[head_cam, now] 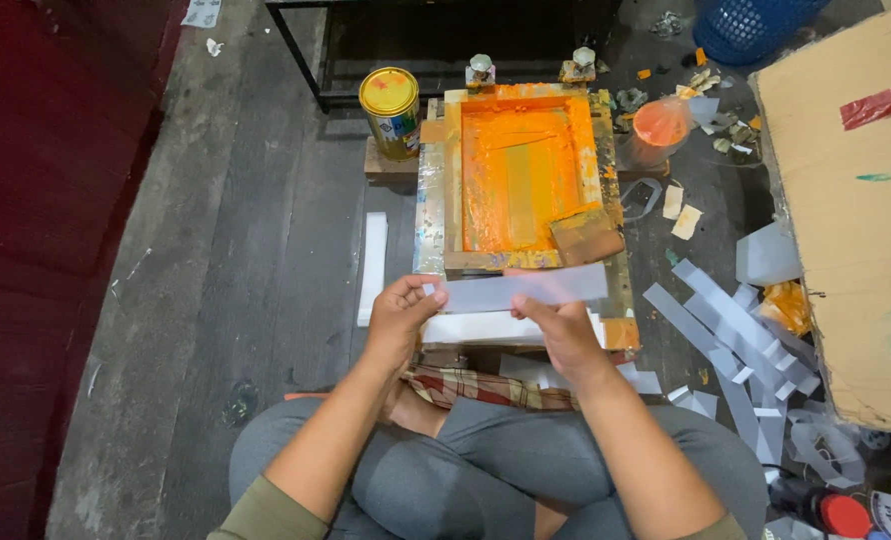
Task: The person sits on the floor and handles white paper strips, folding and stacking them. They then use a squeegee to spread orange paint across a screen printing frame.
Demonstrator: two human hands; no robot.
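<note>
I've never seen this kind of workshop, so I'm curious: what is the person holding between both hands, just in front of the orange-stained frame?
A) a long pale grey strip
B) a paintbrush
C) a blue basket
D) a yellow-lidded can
A: the left hand and the right hand each pinch an end of a long pale grey strip, held flat across the near edge of the orange-inked frame.

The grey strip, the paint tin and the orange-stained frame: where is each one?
Grey strip [526,290], head view, middle of the strip between the two hands.
Paint tin [390,92], head view, on its yellow lid.
Frame [518,175], head view, on the orange mesh inside.
</note>
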